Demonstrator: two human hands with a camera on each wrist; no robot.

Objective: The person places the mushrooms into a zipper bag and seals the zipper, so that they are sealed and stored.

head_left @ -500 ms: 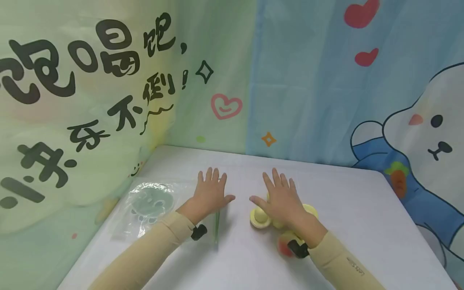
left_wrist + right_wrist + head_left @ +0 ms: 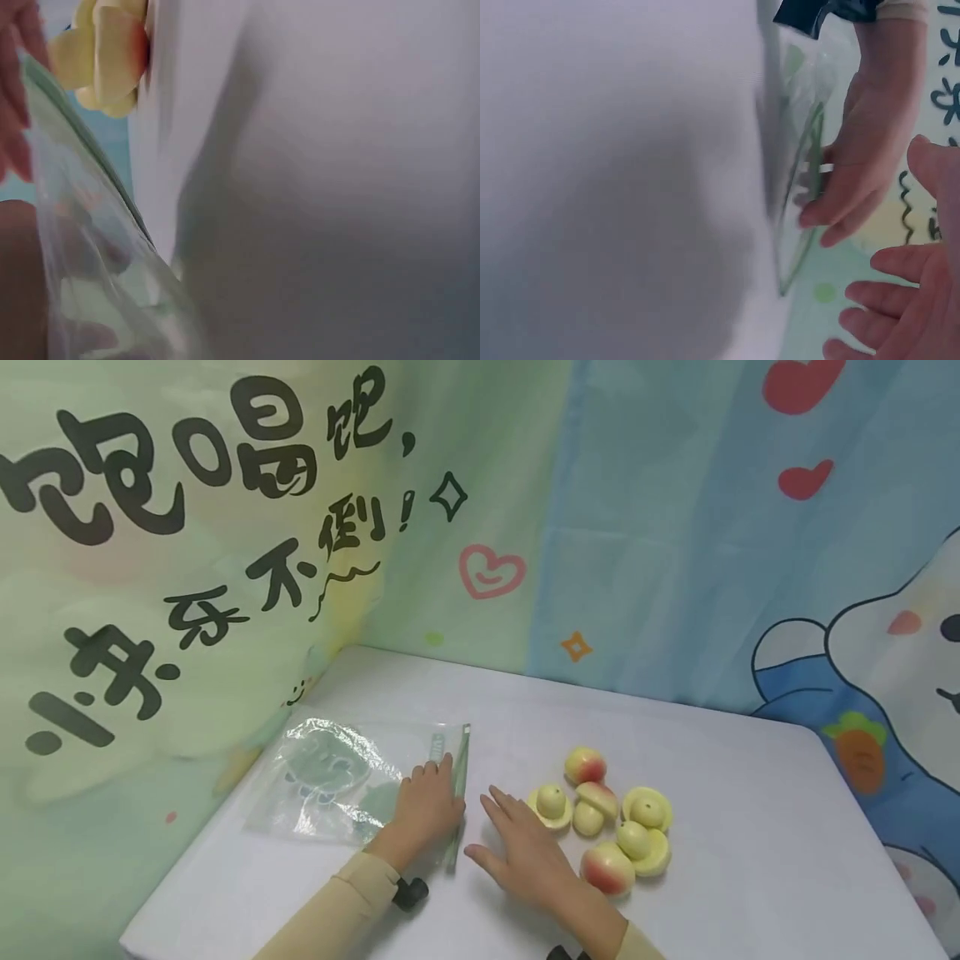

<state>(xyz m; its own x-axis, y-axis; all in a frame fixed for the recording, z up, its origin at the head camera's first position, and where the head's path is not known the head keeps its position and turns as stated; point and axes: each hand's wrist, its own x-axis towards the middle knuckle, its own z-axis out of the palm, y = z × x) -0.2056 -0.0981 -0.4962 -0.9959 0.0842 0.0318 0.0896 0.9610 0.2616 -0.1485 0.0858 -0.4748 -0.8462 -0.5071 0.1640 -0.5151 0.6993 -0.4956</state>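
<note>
A clear zip bag (image 2: 318, 777) with a green printed figure and a green edge strip lies on the left part of the table. At its right edge, my left hand (image 2: 427, 806) pinches one side of the bag's mouth; in the right wrist view the two green edges (image 2: 786, 225) stand apart. My right hand (image 2: 528, 856) hovers beside that mouth, fingers spread and holding nothing. Just right of it lie several mushroom-shaped pieces (image 2: 597, 799), pale yellow with red-tinged caps, some turned stem up. The left wrist view shows the lifted bag side (image 2: 97, 247).
A white table (image 2: 750, 827) carries everything. Printed curtains (image 2: 645, 568) with lettering, hearts and a cartoon animal hang along its back and left side. A dark wrist camera (image 2: 410, 893) sits at my left wrist.
My left hand has come down from above the table and taken hold of the bag's edge. My right hand has moved left and nearer, uncovering the mushroom-shaped pieces.
</note>
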